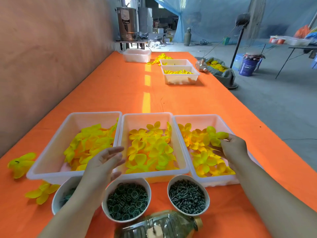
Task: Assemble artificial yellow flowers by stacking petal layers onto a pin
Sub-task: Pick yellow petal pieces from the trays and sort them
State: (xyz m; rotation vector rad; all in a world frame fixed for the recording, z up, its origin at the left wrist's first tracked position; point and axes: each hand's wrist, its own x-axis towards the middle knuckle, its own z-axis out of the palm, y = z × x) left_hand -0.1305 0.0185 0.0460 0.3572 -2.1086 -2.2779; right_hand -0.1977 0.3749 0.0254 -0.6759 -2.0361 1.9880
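Note:
Three white trays of yellow petal layers stand side by side: a left tray (51, 148), a middle tray (181, 152) and a right tray (221, 121). My right hand (231, 146) reaches into the right tray and pinches a yellow petal layer (217, 136) at its edge. My left hand (104, 162) hovers open, palm turned inward, over the gap between the left and middle trays, holding nothing. In front stand a bowl of green rings (127, 198), a bowl of dark green pins (187, 194) and a third bowl (60, 194), partly hidden by my left forearm.
A clear plastic bottle (159, 225) lies at the near edge. Two finished yellow flowers (20, 164) (42, 193) lie left of the trays on the orange cloth (171, 100). More white trays (180, 76) stand farther down the long table. A wall runs along the left.

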